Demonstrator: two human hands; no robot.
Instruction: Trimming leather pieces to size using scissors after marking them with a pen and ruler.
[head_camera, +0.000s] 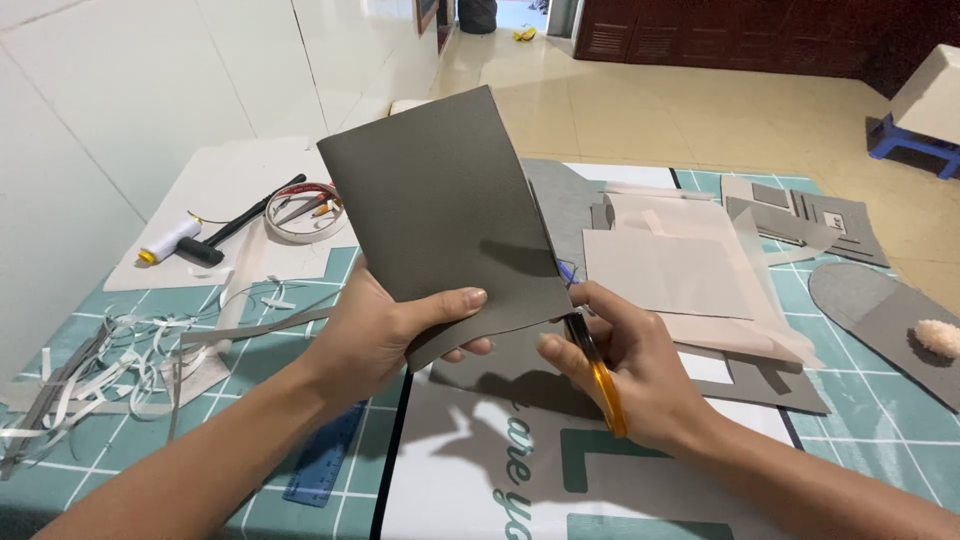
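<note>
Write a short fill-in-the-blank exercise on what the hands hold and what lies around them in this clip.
1. The left hand holds up a sheet of card whose colour is ____.
2. The right hand grips a pair of ____ with orange handles.
3. The hammer lies to the ____ of the sheet.
4. The blue ruler lies under the ____ forearm.

Missing words: grey; scissors; left; left

Two bare forearms, left hand (385, 325), right hand (625, 375), no sleeves, no rings

Bright daylight from far doorway; soft shadows beneath forearms; sharp focus, slight edge distortion.
</note>
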